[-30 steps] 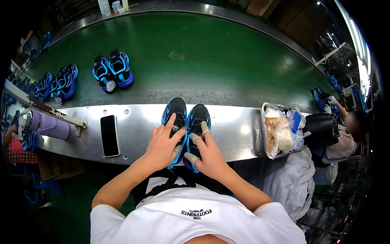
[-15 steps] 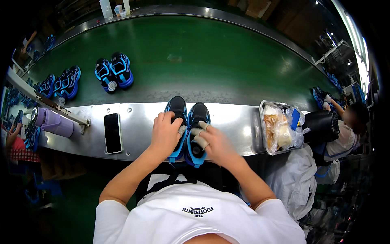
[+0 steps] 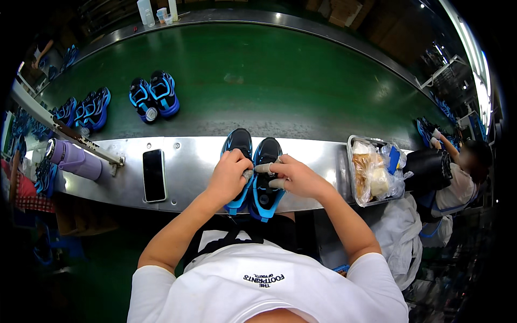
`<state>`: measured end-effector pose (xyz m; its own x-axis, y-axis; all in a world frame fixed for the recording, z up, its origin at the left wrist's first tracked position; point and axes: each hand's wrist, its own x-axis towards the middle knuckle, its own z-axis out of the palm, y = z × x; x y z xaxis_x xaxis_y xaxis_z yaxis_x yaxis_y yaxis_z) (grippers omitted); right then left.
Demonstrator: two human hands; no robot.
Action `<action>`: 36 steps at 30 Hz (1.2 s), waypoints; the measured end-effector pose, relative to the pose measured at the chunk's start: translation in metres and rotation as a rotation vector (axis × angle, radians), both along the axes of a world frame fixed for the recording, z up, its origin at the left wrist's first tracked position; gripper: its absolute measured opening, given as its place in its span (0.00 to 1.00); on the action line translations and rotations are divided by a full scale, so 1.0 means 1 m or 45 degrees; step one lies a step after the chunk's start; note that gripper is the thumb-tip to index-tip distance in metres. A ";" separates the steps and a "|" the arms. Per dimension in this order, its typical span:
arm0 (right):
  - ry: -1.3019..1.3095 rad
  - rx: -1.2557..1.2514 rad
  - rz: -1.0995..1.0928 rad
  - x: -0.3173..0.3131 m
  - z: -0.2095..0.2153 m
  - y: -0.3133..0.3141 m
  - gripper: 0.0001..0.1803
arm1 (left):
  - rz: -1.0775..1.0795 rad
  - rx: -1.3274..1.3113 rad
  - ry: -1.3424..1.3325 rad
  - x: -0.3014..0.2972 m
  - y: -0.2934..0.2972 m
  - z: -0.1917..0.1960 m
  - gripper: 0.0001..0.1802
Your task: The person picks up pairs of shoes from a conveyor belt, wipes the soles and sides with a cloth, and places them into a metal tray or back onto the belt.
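A pair of black and blue sneakers stands side by side on the metal ledge, toes pointing away from me. My left hand [image 3: 231, 176] rests over the lacing area of the left sneaker [image 3: 238, 140], fingers curled in and a covered thumb at the gap between the shoes. What its fingertips pinch, if anything, is hidden. Over the right sneaker [image 3: 265, 201], my right hand [image 3: 296, 176] reaches in from the side. Its fingers, several wearing pale finger cots, are stretched apart across the upper near the laces, with nothing visible held in them.
On the ledge lie a phone [image 3: 154, 175] and a purple bottle [image 3: 79, 162] to the left, and a tray [image 3: 351, 177] of plastic-bagged items to the right. More sneakers [image 3: 154, 97] stand on the green belt [image 3: 242, 70]. A metal bar [image 3: 70, 132] crosses at left; a co-worker [image 3: 458, 177] sits at right.
My right hand, blurred before, has turned so its fingers point left across the right sneaker toward my left hand. My left hand stays over the left sneaker, its fingers curled more tightly.
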<state>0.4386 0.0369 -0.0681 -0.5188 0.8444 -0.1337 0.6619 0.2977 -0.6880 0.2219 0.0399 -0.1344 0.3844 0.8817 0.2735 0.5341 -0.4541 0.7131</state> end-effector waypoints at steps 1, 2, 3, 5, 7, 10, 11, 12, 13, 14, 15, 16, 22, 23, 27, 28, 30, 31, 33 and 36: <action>-0.014 0.018 0.036 0.004 -0.002 0.003 0.18 | 0.059 0.077 -0.053 0.004 -0.001 -0.002 0.15; -0.016 0.016 0.036 0.004 -0.005 0.003 0.18 | 0.058 0.075 -0.055 0.006 -0.002 -0.003 0.15; -0.098 0.048 -0.001 0.003 -0.008 0.002 0.19 | 0.154 0.039 -0.085 0.008 -0.003 -0.004 0.16; -0.180 0.071 -0.038 0.000 -0.013 -0.003 0.20 | 0.250 -0.006 -0.114 0.008 -0.005 -0.005 0.17; -0.435 0.221 -0.092 -0.002 -0.015 -0.004 0.20 | 0.086 -0.066 -0.171 0.000 0.000 -0.005 0.20; -0.139 0.027 -0.073 0.003 -0.001 0.003 0.19 | -0.021 -0.196 -0.194 -0.008 0.007 -0.003 0.21; -0.140 0.029 -0.072 0.006 -0.007 0.005 0.19 | 0.000 -0.305 -0.239 -0.006 0.007 0.002 0.22; 0.020 0.047 0.043 0.010 -0.018 0.007 0.17 | -0.001 -0.304 -0.239 -0.004 0.006 0.002 0.22; 0.182 0.061 0.160 0.011 -0.022 0.008 0.16 | 0.057 -0.260 -0.195 -0.003 0.005 0.000 0.23; 0.184 0.058 0.160 0.011 -0.025 0.006 0.16 | 0.113 -0.217 -0.151 -0.002 0.004 -0.001 0.23; 0.092 0.135 0.126 0.010 -0.026 0.004 0.17 | 0.113 -0.221 -0.149 -0.003 0.005 -0.001 0.23; 0.001 0.213 0.091 0.008 -0.028 0.002 0.18 | 0.019 -0.252 -0.152 -0.007 0.008 -0.002 0.23; 0.253 -0.228 -0.090 0.010 -0.007 0.003 0.24 | 0.075 -0.439 -0.261 0.000 0.008 0.003 0.24; 0.264 -0.192 -0.034 0.012 -0.009 0.001 0.26 | 0.122 -0.370 -0.151 0.001 0.007 0.006 0.24; -0.028 0.215 -0.070 0.007 -0.024 -0.007 0.31 | -0.038 -0.538 -0.408 -0.004 0.013 -0.004 0.21; -0.026 0.216 -0.074 0.005 -0.019 -0.007 0.31 | -0.041 -0.538 -0.405 -0.005 0.013 0.000 0.21; 0.196 -0.177 -0.232 0.002 -0.005 -0.006 0.28 | 0.098 -0.417 -0.206 -0.003 0.012 0.013 0.23; 0.196 -0.177 -0.230 0.007 -0.007 -0.006 0.28 | 0.095 -0.396 -0.145 -0.001 0.011 0.011 0.23; 0.211 -0.342 -0.125 0.018 -0.014 -0.004 0.31 | 0.012 -0.459 -0.243 -0.003 0.013 0.002 0.22; 0.061 0.111 -0.158 0.013 -0.023 -0.009 0.34 | -0.072 -0.588 -0.416 -0.003 0.017 -0.005 0.19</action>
<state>0.4511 0.0279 -0.0906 -0.4136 0.9098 -0.0348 0.6646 0.2755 -0.6945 0.2188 0.0565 -0.1392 0.3946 0.9186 -0.0233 0.2363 -0.0770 0.9686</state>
